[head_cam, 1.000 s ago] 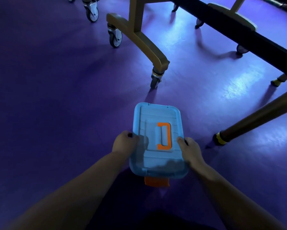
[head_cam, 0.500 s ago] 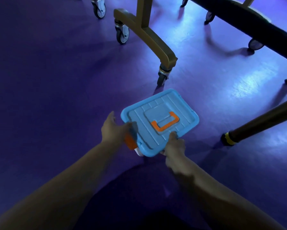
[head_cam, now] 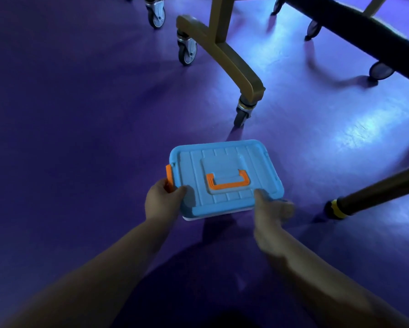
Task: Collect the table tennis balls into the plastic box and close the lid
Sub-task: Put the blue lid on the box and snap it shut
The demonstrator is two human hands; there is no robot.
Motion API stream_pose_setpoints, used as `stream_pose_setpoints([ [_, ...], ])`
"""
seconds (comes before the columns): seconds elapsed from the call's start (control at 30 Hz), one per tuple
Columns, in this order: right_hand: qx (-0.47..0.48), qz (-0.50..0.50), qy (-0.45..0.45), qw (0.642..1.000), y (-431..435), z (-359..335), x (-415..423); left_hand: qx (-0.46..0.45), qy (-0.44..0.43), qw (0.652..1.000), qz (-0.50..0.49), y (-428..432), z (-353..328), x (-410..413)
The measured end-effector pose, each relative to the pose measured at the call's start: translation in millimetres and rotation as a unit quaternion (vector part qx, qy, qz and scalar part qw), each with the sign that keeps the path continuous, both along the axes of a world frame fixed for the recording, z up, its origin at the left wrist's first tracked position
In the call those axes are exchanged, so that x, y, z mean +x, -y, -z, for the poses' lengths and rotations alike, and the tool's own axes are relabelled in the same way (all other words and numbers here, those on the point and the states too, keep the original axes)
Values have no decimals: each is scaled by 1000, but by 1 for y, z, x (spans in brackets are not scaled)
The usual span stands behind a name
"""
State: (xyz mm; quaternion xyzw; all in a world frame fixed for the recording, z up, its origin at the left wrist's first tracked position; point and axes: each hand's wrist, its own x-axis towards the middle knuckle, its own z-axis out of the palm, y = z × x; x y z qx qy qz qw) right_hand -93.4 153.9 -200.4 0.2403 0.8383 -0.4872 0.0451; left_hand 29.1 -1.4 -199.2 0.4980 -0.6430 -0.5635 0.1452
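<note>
My left hand and right hand grip the near corners of the shut box, held crosswise just short of the caster, long axis left to right.

Your left forearm and right forearm are bare to the frame edge, as are your left hand and right hand, the latter blurred.
</note>
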Motion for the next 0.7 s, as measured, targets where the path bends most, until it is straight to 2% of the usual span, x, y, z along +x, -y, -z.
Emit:
stream_pose_setpoints([
  [0.1,82,-79,-61,992,-18,-3,-38,-71,24,997,24,-1,0,0],
  [0.27,35,-222,2,974,-22,-2,-77,-129,51,989,42,3,2,-7],
  [0.37,-10,-244,35,969,-22,6,-85,-190,68,977,68,7,5,-9],
  [0.53,-40,-249,8,968,-21,0,-78,-233,65,967,78,8,9,-9],
  [0.7,85,-281,-88,952,-20,5,-79,-213,45,974,62,6,10,-9],
])
